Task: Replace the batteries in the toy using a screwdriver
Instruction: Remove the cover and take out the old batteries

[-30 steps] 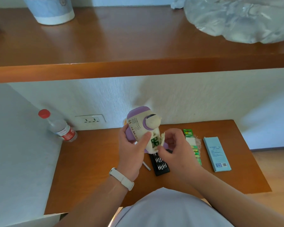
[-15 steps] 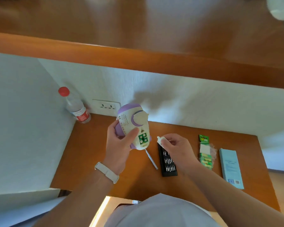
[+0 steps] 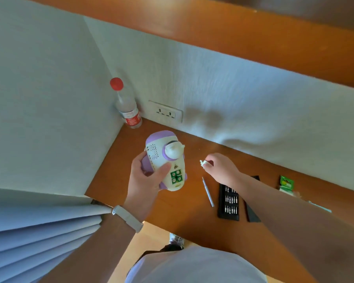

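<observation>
When counting, start with one toy, white and purple, gripped round its body by the left hand and held upright above the left part of the desk, clear of the wood. Thumb across the front, other fingers curled behind. Low on the toy's front, one open compartment showing four round battery ends on green.

Right hand to the right of the toy and apart from it, fingers curled, tips pinching one small white part, too small to identify. Contact with the desk: cannot tell.

Flat on the desk:
- One slim silver screwdriver, between the toy and the tray, touching neither.
- One black bit tray, bits in three rows, too small to count.
- One black lid just beside the tray, partly under the right forearm.
- One green battery pack further right, partly hidden by the forearm.

Upright in the rear left corner, one clear bottle with a red cap. On the left wrist, one white band.

Desk of orange-brown wood, set into a corner of white textured walls. One double socket plate on the rear wall, just right of the bottle. One wooden shelf overhead, same colour. White pleated fabric at lower left. One shoe on the pale floor below the desk's near edge.
</observation>
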A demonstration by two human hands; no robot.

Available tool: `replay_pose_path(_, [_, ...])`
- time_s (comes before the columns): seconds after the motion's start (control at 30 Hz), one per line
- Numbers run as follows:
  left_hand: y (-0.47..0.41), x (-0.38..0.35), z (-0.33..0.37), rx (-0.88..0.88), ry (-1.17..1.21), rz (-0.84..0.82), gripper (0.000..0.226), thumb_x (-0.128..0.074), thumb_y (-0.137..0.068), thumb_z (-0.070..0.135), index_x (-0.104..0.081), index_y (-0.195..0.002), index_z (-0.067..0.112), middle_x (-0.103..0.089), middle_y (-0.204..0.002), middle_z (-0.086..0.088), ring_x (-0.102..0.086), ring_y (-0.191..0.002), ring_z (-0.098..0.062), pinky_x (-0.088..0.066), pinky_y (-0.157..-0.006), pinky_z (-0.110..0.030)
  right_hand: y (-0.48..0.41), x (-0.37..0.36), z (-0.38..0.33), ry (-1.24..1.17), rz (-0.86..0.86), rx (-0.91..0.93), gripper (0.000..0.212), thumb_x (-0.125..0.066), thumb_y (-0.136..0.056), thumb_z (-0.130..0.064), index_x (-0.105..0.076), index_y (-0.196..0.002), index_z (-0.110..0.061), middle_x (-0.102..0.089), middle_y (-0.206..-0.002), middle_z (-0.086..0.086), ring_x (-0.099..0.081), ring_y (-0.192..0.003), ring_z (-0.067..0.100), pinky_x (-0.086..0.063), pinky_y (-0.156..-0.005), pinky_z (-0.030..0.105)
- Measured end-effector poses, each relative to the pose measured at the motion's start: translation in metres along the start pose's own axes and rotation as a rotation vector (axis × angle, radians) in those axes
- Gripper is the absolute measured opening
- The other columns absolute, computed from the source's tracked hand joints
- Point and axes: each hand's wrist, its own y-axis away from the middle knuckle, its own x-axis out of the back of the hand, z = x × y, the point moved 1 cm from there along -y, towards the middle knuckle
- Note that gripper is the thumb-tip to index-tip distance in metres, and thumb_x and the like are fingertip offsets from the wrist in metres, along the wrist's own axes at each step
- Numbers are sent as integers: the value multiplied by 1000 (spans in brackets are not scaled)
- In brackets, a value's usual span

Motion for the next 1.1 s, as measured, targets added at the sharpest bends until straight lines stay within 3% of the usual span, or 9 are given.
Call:
replay_pose_path(0.2, [5, 3, -6, -2, -24, 5, 68, -81, -81, 16, -46, -138, 27, -65, -122, 0, -68, -110, -23, -62, -82, -51, -1, -13, 3, 75, 28, 2, 24, -48, -98, -29, -64, -108, -14, -52, -98, -2, -56, -73, 15, -41, -58, 25])
replay_pose_path(0.3, [6, 0, -6, 2, -23, 1, 70, -82, -80, 16, -45, -138, 27, -66, -122, 0, -69, -109, -23, -62, -80, -51, 4, -9, 4, 53, 41, -10, 28, -50, -98, -32, -62, -117, -14, -55, -107, -2, -58, -80, 15, -45, -65, 25])
replay_pose_path(0.4, [8, -5, -4, -8, -39, -21, 69, -82, -80, 17, -45, -137, 29, -67, -120, 2, -70, -108, -23, -63, -78, -48, 18, 3, 3, 7, 72, -18, 32, -54, -98, -34, -60, -122, -16, -57, -113, -2, -59, -87, 14, -42, -72, 23])
replay_pose_path(0.53, [12, -18, 1, -25, -62, -70, 66, -82, -81, 19, -46, -135, 30, -66, -120, 3, -69, -108, -23, -62, -81, -50, 52, 25, -2, -155, 141, -35, 30, -54, -99, -34, -62, -121, -17, -57, -110, -7, -55, -85, 4, -37, -68, 15])
replay_pose_path(0.67, [20, -36, 7, -55, -89, -161, 65, -84, -78, 18, -49, -131, 30, -68, -118, 2, -71, -106, -25, -62, -80, -52, 97, 47, -8, -539, 156, -201, 29, -49, -98, -40, -62, -119, -25, -64, -108, -12, -62, -96, 5, -47, -77, 17])
replay_pose_path(0.73, [26, -46, 10, -84, -116, -203, 66, -85, -76, 17, -50, -130, 29, -68, -117, 0, -72, -105, -25, -62, -78, -50, 116, 53, -11, -842, 142, -323, 25, -52, -98, -34, -65, -114, -21, -72, -105, -3, -69, -95, 14, -58, -83, 30])
replay_pose_path(0.87, [37, -69, 16, -144, -183, -280, 65, -86, -73, 17, -52, -127, 30, -68, -115, 1, -71, -104, -24, -63, -76, -49, 150, 60, -14, -1386, 137, -463, 18, -63, -94, -23, -69, -106, -10, -75, -102, 13, -73, -89, 25, -61, -82, 37])
replay_pose_path(1.0, [51, -99, 20, -222, -302, -379, 66, -87, -73, 21, -52, -127, 32, -69, -110, 10, -70, -103, -16, -63, -78, -44, 179, 65, -10, -1673, 104, -456, 32, -61, -97, -35, -67, -115, -9, -72, -111, 20, -71, -95, 31, -60, -79, 38])
replay_pose_path(1.1, [63, -125, 20, -297, -402, -441, 65, -88, -73, 24, -52, -127, 33, -69, -111, 10, -69, -104, -14, -63, -80, -40, 198, 71, -6, -1818, 91, -376, 40, -61, -96, -40, -65, -121, -9, -65, -123, 27, -68, -105, 38, -58, -88, 45])
